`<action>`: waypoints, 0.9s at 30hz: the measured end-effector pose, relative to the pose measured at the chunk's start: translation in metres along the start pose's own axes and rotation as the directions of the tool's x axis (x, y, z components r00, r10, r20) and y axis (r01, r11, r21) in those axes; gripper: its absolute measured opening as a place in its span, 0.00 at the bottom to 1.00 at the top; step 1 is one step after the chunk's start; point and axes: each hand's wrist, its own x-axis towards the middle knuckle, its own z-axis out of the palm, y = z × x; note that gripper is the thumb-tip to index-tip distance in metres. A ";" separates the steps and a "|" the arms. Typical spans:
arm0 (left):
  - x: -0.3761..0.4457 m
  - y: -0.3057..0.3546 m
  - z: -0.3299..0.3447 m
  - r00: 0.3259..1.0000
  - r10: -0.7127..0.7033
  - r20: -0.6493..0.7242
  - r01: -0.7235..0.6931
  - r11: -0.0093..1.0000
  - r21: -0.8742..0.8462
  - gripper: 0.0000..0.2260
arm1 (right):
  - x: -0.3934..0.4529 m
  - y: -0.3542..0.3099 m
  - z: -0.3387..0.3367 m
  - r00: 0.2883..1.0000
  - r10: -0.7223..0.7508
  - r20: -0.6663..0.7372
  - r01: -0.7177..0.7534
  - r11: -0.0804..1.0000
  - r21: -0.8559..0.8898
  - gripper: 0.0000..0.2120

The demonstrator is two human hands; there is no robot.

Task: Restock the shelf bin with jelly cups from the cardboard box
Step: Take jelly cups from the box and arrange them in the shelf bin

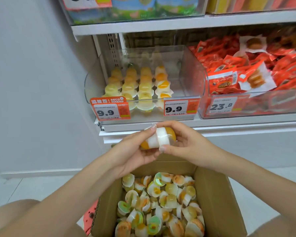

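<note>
Two white-and-orange jelly cups (161, 138) are pressed rim to rim between my hands, just below the shelf edge. My left hand (135, 151) holds the left cup from underneath, and my right hand (184, 142) grips the right one with fingers curled round it. Below them stands an open cardboard box (217, 202) filled with several loose jelly cups (161, 202). Above, a clear shelf bin (188, 69) holds rows of yellow and orange jelly cups (138, 84) on its left side, while its right side is bare.
A second clear bin (246, 79) of red snack packets sits to the right. Price tags reading 9.9 (109, 111) hang on the bin front. A white wall is on the left. My knees flank the box on the pale floor.
</note>
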 end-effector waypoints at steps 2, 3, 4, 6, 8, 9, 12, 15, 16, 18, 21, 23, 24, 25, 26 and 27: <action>0.003 0.001 0.003 0.999 -0.039 -0.039 0.038 0.999 -0.003 0.20 | 0.002 0.003 -0.003 0.999 0.031 0.007 -0.031 0.999 0.016 0.25; 0.005 0.003 0.004 0.997 -0.059 -0.047 0.060 0.998 0.017 0.22 | 0.002 0.004 -0.005 0.999 0.048 0.019 -0.049 0.998 0.034 0.27; 0.007 0.006 0.006 0.996 -0.073 -0.053 0.076 0.996 0.043 0.23 | 0.004 0.004 -0.007 0.998 0.056 0.030 -0.058 0.997 0.051 0.30; 0.012 0.010 0.007 0.994 -0.084 -0.065 0.090 0.992 0.089 0.21 | 0.008 0.004 -0.010 0.998 0.054 0.022 -0.055 0.997 0.054 0.32; 0.014 0.013 0.007 0.994 -0.081 -0.078 0.090 0.989 0.121 0.14 | 0.014 0.003 -0.011 0.999 0.045 -0.031 -0.045 0.999 -0.003 0.30; 0.015 0.015 0.007 0.994 -0.082 -0.073 0.090 0.988 0.125 0.13 | 0.017 0.001 -0.011 0.998 0.040 -0.052 -0.042 0.999 -0.034 0.29; 0.014 0.020 0.007 0.997 -0.070 0.014 0.069 0.992 0.104 0.16 | 0.023 -0.003 -0.016 0.997 0.046 -0.059 -0.053 0.991 -0.121 0.28; 0.014 0.020 0.010 1.000 -0.024 0.013 0.024 1.000 0.017 0.18 | 0.026 -0.006 -0.019 0.999 0.033 -0.031 -0.038 0.980 -0.193 0.28; 0.014 0.019 0.011 1.000 -0.019 -0.011 0.019 1.000 -0.018 0.17 | 0.026 -0.007 -0.019 0.999 0.033 -0.021 -0.036 0.979 -0.203 0.29; 0.014 0.019 0.011 0.999 -0.024 -0.048 0.022 0.999 -0.048 0.17 | 0.026 -0.008 -0.019 1.000 0.026 0.001 -0.025 0.974 -0.226 0.31; 0.014 0.021 0.010 0.998 -0.038 -0.047 0.035 0.998 -0.055 0.21 | 0.027 -0.009 -0.019 1.000 -0.001 -0.012 -0.002 0.972 -0.233 0.33; 0.014 0.025 0.010 0.999 -0.041 -0.024 0.039 0.996 -0.080 0.23 | 0.029 -0.011 -0.020 0.999 -0.016 -0.045 0.005 0.970 -0.245 0.30; 0.013 0.026 0.010 0.999 -0.042 -0.003 0.042 0.994 -0.099 0.23 | 0.030 -0.012 -0.020 0.998 -0.021 -0.057 0.005 0.967 -0.253 0.29; 0.013 0.027 0.010 0.999 -0.041 0.017 0.042 0.993 -0.112 0.22 | 0.030 -0.013 -0.021 0.998 -0.024 -0.066 0.007 0.967 -0.255 0.28; 0.012 0.028 0.009 0.999 -0.038 0.027 0.041 0.993 -0.113 0.21 | 0.030 -0.014 -0.021 0.997 -0.023 -0.072 0.004 0.968 -0.251 0.27; 0.012 0.028 0.008 0.999 -0.035 0.024 0.038 0.994 -0.104 0.20 | 0.030 -0.015 -0.021 0.997 -0.023 -0.072 0.004 0.968 -0.250 0.27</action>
